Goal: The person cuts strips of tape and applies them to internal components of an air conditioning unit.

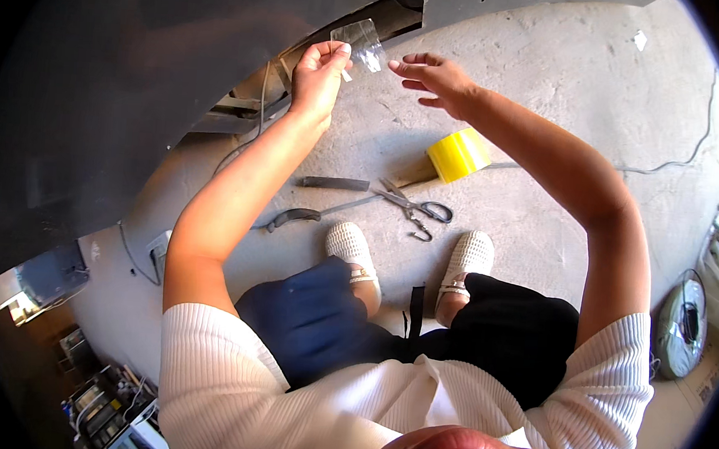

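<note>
My left hand point(318, 80) pinches a small clear piece of film point(364, 43), which catches the light, held up at the lower edge of a dark panel point(113, 57). My right hand point(432, 84) is just to the right of the film, fingers apart and slightly bent, holding nothing. Below my hands on the concrete floor lie a wide yellow tape roll point(458, 155), scissors point(417, 208), a short dark tube point(332, 183) and a curved dark piece point(293, 217).
Grey cables point(664, 166) run across the floor. An opening point(234, 109) shows under the panel. A grey coil point(683, 322) stands at the right. Cluttered equipment point(105, 407) is at the lower left. My shoes point(345, 244) are beside the scissors.
</note>
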Tool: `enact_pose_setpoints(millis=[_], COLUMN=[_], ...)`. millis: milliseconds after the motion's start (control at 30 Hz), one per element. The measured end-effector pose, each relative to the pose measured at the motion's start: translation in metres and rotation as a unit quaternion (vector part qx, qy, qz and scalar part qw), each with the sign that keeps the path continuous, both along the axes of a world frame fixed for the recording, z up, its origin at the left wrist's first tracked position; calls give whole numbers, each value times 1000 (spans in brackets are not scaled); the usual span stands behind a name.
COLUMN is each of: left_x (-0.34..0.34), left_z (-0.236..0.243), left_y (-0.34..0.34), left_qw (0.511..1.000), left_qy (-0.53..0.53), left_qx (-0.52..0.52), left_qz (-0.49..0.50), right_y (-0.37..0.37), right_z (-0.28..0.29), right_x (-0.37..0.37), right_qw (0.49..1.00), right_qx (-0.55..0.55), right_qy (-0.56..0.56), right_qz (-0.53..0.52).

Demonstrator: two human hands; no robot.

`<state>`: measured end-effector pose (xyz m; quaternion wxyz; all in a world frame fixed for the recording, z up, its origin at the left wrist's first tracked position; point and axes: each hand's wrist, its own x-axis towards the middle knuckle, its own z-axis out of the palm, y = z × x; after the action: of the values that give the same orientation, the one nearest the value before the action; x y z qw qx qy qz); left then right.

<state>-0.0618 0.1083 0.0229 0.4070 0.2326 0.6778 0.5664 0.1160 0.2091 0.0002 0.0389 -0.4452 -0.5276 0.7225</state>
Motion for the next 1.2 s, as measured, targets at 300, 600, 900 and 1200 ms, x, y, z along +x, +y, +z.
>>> enact_pose_setpoints(millis=[300, 600, 900, 1200], left_x=[20, 42, -40, -101], left_z=[-40, -48, -99, -123], left_y=[-3, -8, 66, 123], left_qw=[964, 992, 965, 822], left_qy=[-264, -93, -248, -556], left_qx=[32, 73, 61, 126], left_qz=[27, 45, 51, -7], right_y=[-44, -49, -1, -9], right_z=[-11, -43, -81, -87], right_x=[-43, -86, -77, -89], right_qw=[953, 832, 722, 673], right_qx=[-165, -141, -312, -405], right_qy=[192, 304, 381, 418], right_qz=[-169, -442, -486, -457])
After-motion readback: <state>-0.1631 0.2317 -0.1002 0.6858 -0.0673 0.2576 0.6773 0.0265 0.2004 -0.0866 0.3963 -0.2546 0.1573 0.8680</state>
